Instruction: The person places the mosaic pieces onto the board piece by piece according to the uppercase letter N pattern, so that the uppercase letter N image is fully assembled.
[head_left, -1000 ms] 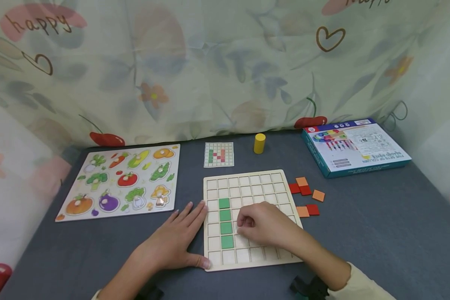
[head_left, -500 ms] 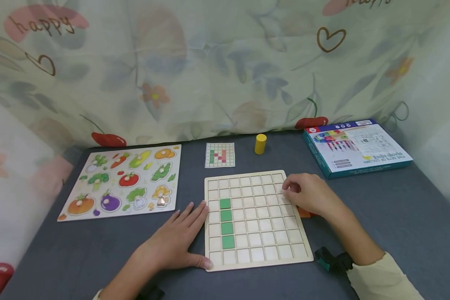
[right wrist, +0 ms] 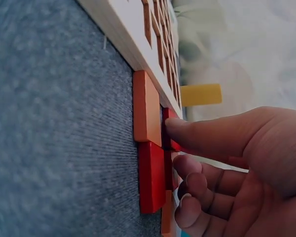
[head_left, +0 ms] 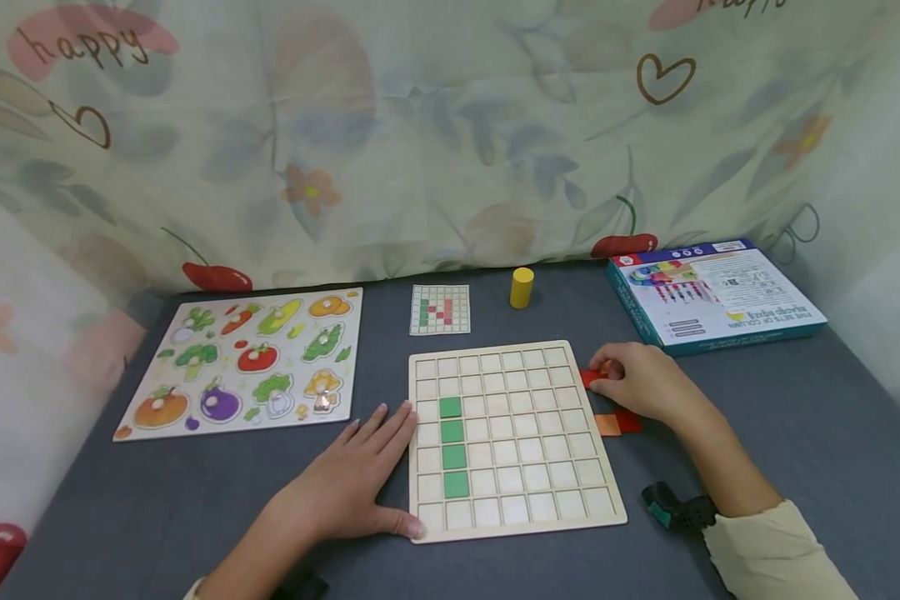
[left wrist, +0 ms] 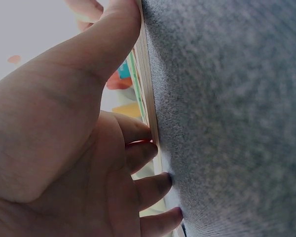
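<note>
Four green tiles [head_left: 452, 431]; perhaps three red tiles [right wrist: 152, 177], right fingers [right wrist: 196, 185] touching one.

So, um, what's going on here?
Someone is working on a wooden grid board. Their left hand touches its left edge, while the right hand is at the red and orange tiles beside its right edge; whether it grips one isn't clear. Four green tiles sit in one column of the board, and a small printed card lies beyond it.

Board [head_left: 517, 442] from above; wrist views close, apparently side-on.
</note>
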The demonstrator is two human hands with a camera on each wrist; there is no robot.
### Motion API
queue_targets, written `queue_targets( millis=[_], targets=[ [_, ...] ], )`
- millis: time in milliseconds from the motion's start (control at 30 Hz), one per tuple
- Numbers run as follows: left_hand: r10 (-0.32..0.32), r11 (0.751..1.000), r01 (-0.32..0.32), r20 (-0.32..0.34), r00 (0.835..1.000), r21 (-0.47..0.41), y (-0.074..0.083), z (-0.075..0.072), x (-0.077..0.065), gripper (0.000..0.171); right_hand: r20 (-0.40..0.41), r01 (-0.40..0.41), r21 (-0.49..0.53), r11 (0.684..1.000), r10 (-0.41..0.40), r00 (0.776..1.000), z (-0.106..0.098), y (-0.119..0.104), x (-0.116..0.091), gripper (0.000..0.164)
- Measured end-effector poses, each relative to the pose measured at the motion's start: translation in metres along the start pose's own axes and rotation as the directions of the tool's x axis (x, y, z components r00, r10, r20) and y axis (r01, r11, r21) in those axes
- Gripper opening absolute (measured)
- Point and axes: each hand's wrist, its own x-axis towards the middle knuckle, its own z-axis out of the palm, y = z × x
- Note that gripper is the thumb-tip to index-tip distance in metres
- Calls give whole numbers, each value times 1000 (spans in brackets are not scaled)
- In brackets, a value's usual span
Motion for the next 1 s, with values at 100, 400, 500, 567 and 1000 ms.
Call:
queue_targets(
  millis=[100, 400, 500, 567, 1000],
  targets=[
    [-1, 1000, 1, 0, 1000, 0, 0, 0, 0, 125, -6, -11, 28, 1000, 12, 1000, 0, 1, 1, 15],
    [3, 1000, -3, -7, 1000, 2, 0, 0, -1, 125, -28, 27, 80, 996, -24, 999, -4, 3, 0, 9],
    [5, 1000, -5, -7, 1000, 0, 0, 0, -1, 125, -14, 20, 104, 994, -18, 1000, -6, 2, -1, 8],
    [5, 1000, -5, -7, 1000, -1, 0, 1, -1, 125, -5, 12, 117, 993, -11, 1000, -6, 2, -1, 8],
    [5, 1000, -5, -6, 1000, 6, 0, 1, 0, 125, -16, 5, 121, 993, -3, 1000, -10, 2, -4, 9]
  ],
)
